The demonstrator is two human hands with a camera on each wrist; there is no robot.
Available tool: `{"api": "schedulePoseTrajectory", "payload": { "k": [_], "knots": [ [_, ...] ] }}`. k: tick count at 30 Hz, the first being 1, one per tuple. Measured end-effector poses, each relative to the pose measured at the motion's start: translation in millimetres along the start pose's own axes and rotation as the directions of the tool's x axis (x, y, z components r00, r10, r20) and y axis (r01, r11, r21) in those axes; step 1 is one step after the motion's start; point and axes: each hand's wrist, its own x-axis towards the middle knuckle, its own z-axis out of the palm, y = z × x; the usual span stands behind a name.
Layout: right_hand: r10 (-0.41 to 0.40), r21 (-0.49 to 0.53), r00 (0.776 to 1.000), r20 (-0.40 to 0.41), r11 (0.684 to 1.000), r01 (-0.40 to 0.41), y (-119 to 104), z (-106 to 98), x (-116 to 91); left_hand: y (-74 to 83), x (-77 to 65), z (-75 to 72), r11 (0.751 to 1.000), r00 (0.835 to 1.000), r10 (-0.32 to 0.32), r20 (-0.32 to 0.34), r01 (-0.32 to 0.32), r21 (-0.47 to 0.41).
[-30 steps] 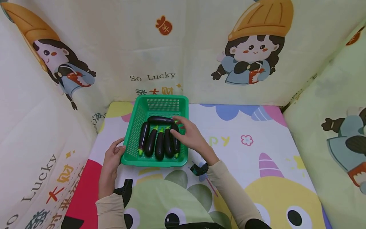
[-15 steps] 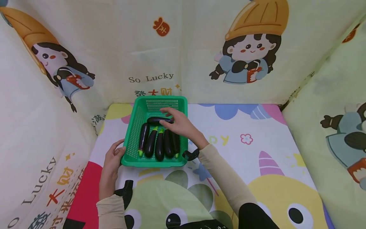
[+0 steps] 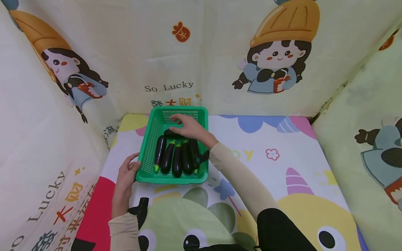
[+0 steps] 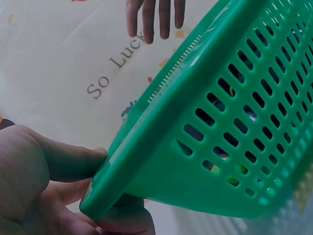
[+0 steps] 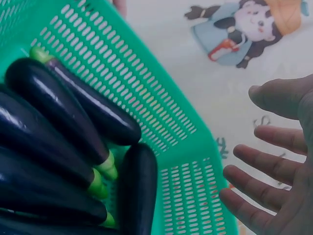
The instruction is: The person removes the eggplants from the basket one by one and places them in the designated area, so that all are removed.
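A green plastic basket (image 3: 171,180) with slotted walls holds several dark purple eggplants (image 3: 177,161) with green stem ends. Most lie side by side lengthwise; one eggplant (image 5: 138,191) lies crosswise at the far end. My left hand (image 3: 125,174) pinches the basket's near left rim, thumb on one side and fingers on the other, as the left wrist view shows. Over the far part of the basket hovers my right hand (image 3: 188,127), its fingers spread and apart from the eggplants in the right wrist view (image 5: 279,166). It hides part of the crosswise eggplant in the head view.
The basket stands on a table covered with a cartoon-print cloth (image 3: 251,167). Pale printed curtains (image 3: 220,52) rise behind the table and on both sides. A black wrist strap (image 3: 139,209) sits on my left wrist.
My right hand has moved left across the basket, from its right side to above the crosswise eggplant. The left hand keeps its hold on the rim, and the eggplants lie as before.
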Motion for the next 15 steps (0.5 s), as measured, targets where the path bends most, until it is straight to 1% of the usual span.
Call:
{"api": "schedulePoseTrajectory", "payload": {
  "k": [4,10,15],
  "knots": [
    [0.007,-0.007,1.000,0.016,1.000,-0.007,3,0,8,-0.9,1.7,1.8,1.000,1.000,-0.002,0.000,0.002,0.002],
    [0.027,-0.029,0.996,0.079,0.999,-0.025,5,2,17,-2.5,2.2,0.6,1.000,1.000,-0.008,-0.011,0.008,-0.001],
    [0.043,-0.012,0.996,0.077,0.999,-0.042,10,7,28,-2.4,1.8,0.5,1.000,1.000,-0.007,-0.014,0.007,0.003]
  ]
}}
